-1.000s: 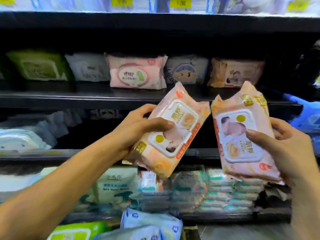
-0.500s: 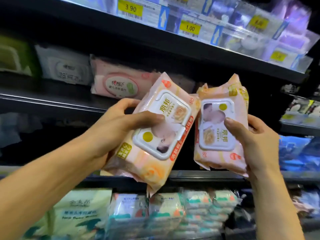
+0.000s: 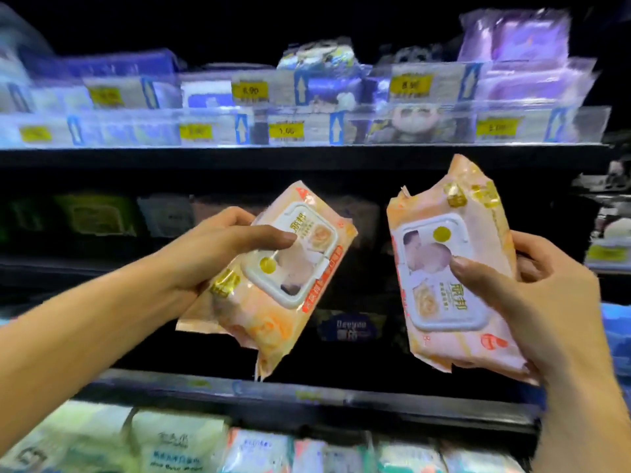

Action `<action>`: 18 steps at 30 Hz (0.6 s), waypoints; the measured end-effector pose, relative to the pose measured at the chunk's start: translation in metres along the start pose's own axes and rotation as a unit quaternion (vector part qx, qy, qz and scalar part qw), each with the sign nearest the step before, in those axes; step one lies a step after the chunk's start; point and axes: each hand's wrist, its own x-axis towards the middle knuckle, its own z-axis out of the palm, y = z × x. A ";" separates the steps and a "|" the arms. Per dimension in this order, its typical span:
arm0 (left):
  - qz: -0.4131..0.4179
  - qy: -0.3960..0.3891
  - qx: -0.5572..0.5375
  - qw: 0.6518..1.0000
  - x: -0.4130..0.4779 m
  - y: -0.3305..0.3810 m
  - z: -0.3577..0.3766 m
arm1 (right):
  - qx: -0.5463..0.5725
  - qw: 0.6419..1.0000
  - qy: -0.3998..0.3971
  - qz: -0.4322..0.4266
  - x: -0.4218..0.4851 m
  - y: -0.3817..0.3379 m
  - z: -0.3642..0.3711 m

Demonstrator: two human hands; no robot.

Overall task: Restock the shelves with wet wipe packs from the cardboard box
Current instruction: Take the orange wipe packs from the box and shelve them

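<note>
Head view. Both bare forearms are raised in front of dark store shelving. The picture is blurred at the edges.

Left hand (image 3: 218,254): the grip is wrapped round the near edge of the left pack (image 3: 263,322), a peach wet wipe pack with a white flip lid. The thumb lies across the front with its tip on the lid, and the fingers curl behind. The pack is tilted, its top leaning right and its lower corner pointing down. It is held in the air and touches no shelf.

Right hand (image 3: 539,308): the grip is curled round the right pack (image 3: 440,254), which has the same peach film and white lid. The thumb presses on the lid and the fingers wrap the far edge from behind. The pack is close to upright and also in the air. The two packs are side by side and apart, with a dark gap between them.

Upper shelf (image 3: 307,157): a clear front rail carries yellow price tags (image 3: 286,130) and blue arrow markers, with bluish goods behind. Purple packs (image 3: 526,39) sit at top right.

Middle shelf, behind the hands: it is dim. A green pack (image 3: 99,216) stands at the left, and a dark blue pack (image 3: 348,327) shows between the two held packs.

Lower shelf (image 3: 307,397): the black edge runs under both packs. Below it is a row of pale packs (image 3: 177,445), their print too blurred to read.
</note>
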 end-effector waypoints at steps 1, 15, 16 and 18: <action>0.011 0.009 0.030 0.999 0.003 0.009 0.008 | 0.016 1.000 -0.002 0.007 0.002 0.003 -0.007; 0.152 0.021 0.564 0.811 0.088 0.029 0.088 | 0.161 0.984 -0.022 0.077 0.017 0.060 -0.067; 0.136 0.040 0.600 0.787 0.087 0.029 0.090 | 0.170 0.982 -0.026 0.078 0.018 0.063 -0.067; 0.141 0.067 0.633 0.758 0.086 0.019 0.085 | 0.177 0.980 -0.036 0.080 0.019 0.067 -0.066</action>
